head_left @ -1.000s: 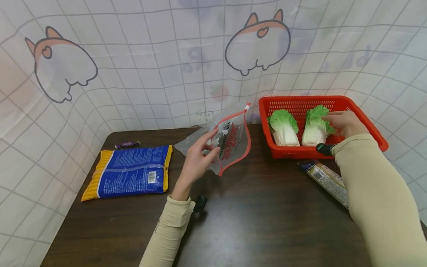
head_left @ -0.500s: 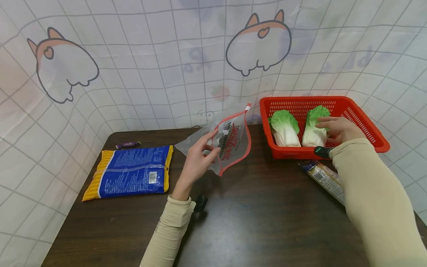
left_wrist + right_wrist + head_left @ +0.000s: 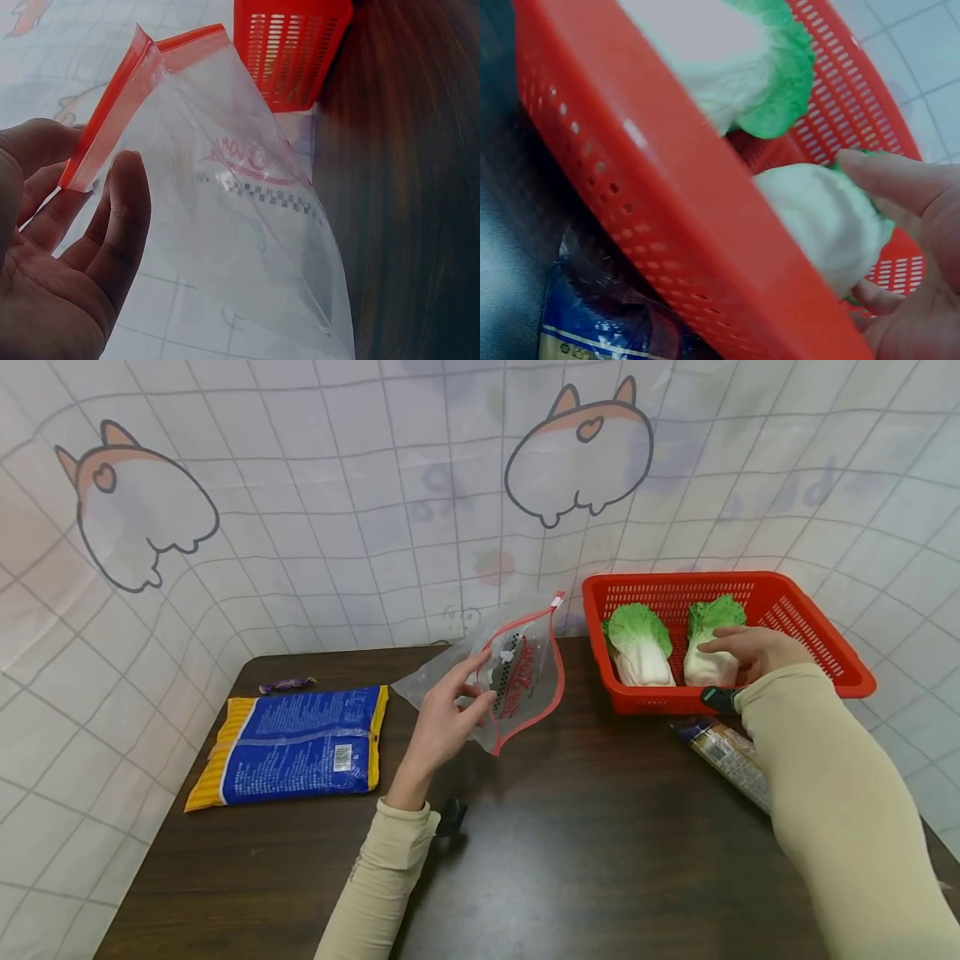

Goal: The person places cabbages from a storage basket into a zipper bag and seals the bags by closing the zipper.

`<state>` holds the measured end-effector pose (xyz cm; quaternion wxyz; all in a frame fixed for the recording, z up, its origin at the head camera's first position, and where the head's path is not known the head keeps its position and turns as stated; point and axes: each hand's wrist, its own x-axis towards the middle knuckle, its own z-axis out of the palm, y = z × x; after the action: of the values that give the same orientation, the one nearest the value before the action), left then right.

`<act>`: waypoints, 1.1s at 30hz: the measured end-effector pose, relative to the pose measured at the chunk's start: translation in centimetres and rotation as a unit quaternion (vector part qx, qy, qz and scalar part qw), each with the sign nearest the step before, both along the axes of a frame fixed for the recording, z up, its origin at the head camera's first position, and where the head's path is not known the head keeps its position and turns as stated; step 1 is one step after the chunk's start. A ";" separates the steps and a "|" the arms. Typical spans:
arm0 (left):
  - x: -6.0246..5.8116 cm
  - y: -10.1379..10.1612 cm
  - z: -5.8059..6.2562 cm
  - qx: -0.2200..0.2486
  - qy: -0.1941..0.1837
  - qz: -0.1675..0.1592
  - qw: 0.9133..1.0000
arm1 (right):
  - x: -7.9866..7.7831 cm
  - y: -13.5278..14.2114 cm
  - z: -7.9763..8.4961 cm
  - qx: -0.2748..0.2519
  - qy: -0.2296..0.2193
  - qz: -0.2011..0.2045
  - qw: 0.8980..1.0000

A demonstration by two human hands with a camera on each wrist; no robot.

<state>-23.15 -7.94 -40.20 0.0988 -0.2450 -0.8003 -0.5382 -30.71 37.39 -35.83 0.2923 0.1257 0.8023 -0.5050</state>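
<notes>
My left hand (image 3: 442, 710) pinches the rim of a clear zip bag (image 3: 525, 681) with a red slider edge, its mouth spread apart. In the left wrist view the red strip passes between thumb and fingers of that hand (image 3: 71, 247). At the right, my right hand (image 3: 772, 650) reaches into a red basket (image 3: 840, 652) and grips the right one of two Chinese cabbages (image 3: 708, 664). The right wrist view has thumb and fingers on opposite sides of this white-stemmed cabbage (image 3: 825, 221). The other cabbage (image 3: 641, 652) lies to its left.
A blue and yellow packet (image 3: 300, 743) lies on the left of the dark table (image 3: 570, 860), a small purple wrapped sweet (image 3: 287, 685) behind it. A long narrow packet (image 3: 727, 760) lies before the basket, partly under the right arm. A patterned cloth (image 3: 375, 527) hangs behind.
My right hand has moved a little left onto the right cabbage and closed round it; that cabbage has shifted slightly. The left hand and bag have stayed in place.
</notes>
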 end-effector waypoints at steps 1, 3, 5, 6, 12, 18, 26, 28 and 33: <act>0.0 0.0 0.0 0.000 0.000 -0.001 1.000 | 0.2 -0.1 0.0 0.010 0.007 -0.004 1.000; 0.0 0.0 0.0 0.000 -0.001 -0.002 1.000 | 0.6 -0.3 0.1 0.021 0.023 -0.012 0.999; 0.1 0.0 0.0 -0.001 -0.005 -0.002 1.000 | 0.7 -0.4 -0.1 0.017 0.032 -0.026 0.999; 0.1 0.0 0.0 -0.002 -0.007 -0.002 1.000 | 0.7 -0.4 -0.2 0.009 0.033 -0.034 0.999; 0.2 -0.1 0.1 -0.003 -0.009 0.003 1.000 | 0.3 -0.4 0.0 -0.021 0.013 -0.060 0.998; 0.2 0.0 0.2 -0.002 -0.011 0.005 1.000 | 0.3 -0.5 -0.2 -0.027 0.018 -0.051 0.998; 0.1 -0.1 0.2 -0.005 -0.014 0.006 1.000 | -0.3 0.2 -0.5 -0.004 0.031 -0.006 1.000; 0.1 -0.1 0.2 -0.005 -0.014 0.005 1.000 | -0.4 0.3 -0.6 -0.001 0.035 0.002 0.999; 0.1 -0.2 0.1 -0.007 -0.012 0.007 1.000 | -0.6 0.3 -0.7 0.009 0.039 0.002 0.999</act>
<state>-23.04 -8.12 -40.06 0.0910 -0.2336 -0.8070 -0.5347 -31.29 37.68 -36.53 0.2612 0.1067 0.8177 -0.5017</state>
